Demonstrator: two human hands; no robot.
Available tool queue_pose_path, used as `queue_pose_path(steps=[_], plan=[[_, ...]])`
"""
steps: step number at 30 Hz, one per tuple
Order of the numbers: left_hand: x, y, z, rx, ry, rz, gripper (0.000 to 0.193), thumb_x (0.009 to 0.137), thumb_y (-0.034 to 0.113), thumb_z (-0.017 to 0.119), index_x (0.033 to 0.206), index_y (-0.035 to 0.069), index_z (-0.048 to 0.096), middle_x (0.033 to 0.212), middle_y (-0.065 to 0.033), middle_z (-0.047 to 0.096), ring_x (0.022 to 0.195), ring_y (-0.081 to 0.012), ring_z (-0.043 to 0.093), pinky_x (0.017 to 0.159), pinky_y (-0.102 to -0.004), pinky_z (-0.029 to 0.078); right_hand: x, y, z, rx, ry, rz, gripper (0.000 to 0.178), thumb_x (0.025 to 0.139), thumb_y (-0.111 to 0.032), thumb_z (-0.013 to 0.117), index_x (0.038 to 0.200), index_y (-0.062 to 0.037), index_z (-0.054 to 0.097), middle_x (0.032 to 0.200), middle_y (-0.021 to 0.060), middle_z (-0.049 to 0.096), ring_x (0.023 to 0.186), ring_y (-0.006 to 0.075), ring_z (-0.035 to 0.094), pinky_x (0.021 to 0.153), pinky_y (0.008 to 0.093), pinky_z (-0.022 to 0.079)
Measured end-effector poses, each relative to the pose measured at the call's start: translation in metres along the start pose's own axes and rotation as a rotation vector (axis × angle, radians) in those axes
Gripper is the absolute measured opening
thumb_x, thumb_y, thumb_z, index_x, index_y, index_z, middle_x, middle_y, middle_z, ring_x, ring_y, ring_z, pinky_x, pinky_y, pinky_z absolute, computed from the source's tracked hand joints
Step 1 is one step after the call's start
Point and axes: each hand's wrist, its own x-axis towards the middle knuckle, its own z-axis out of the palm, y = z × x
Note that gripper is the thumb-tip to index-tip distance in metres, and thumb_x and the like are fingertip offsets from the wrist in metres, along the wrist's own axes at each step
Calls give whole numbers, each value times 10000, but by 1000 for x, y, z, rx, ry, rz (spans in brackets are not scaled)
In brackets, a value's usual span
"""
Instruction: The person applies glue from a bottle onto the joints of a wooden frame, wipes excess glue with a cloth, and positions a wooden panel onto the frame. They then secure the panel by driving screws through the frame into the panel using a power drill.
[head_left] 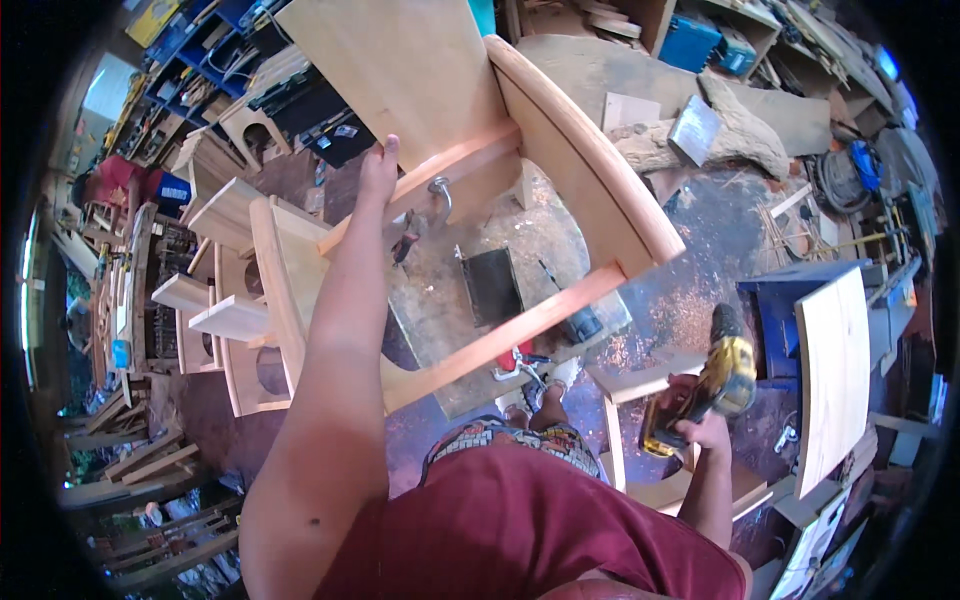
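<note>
A light wooden chair frame (pixel 560 170) lies tilted in front of me over a grey workbench (pixel 440 300). My left hand (pixel 378 172) reaches up and grips the edge of its flat seat panel (pixel 400 60). Low on the right, my right hand (pixel 695 425) holds a yellow and black cordless drill (pixel 722 375), well away from the frame. A reddish rail (pixel 510 335) joins the frame's two curved sides.
More unfinished wooden chair parts (pixel 240 300) stand at the left. A curved wooden panel (pixel 832 370) leans on a blue stand at the right. Sawdust, hand tools and a red clamp (pixel 515 362) lie on the floor. Another person in red (pixel 115 180) works at far left.
</note>
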Motion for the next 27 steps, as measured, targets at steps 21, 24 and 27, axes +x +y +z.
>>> queue_pose_path(steps=[21,24,27], plan=[[-3,14,8,-536,0,-221,770,901,647,348,1157,-51,547,1072,-144,632,1008,-235,615,873,-347,495,114,161,159,-194,-232,148,507,699,-125,716,1154,-5,527,1019,87,629,939,181,601,822,310,475],[-1,1,-4,-466,-40,-201,810,872,684,348,1161,-49,535,1062,-145,629,969,-230,632,837,-361,523,160,169,169,-189,-155,79,505,691,-121,718,1148,-11,533,1014,103,631,938,205,608,831,339,480],[-8,1,-8,-429,-10,-213,835,863,699,341,1165,-56,527,1041,-135,635,919,-220,648,816,-350,528,209,174,173,-245,-97,-93,480,727,-167,717,1153,-36,538,1045,103,631,958,218,611,857,359,478]])
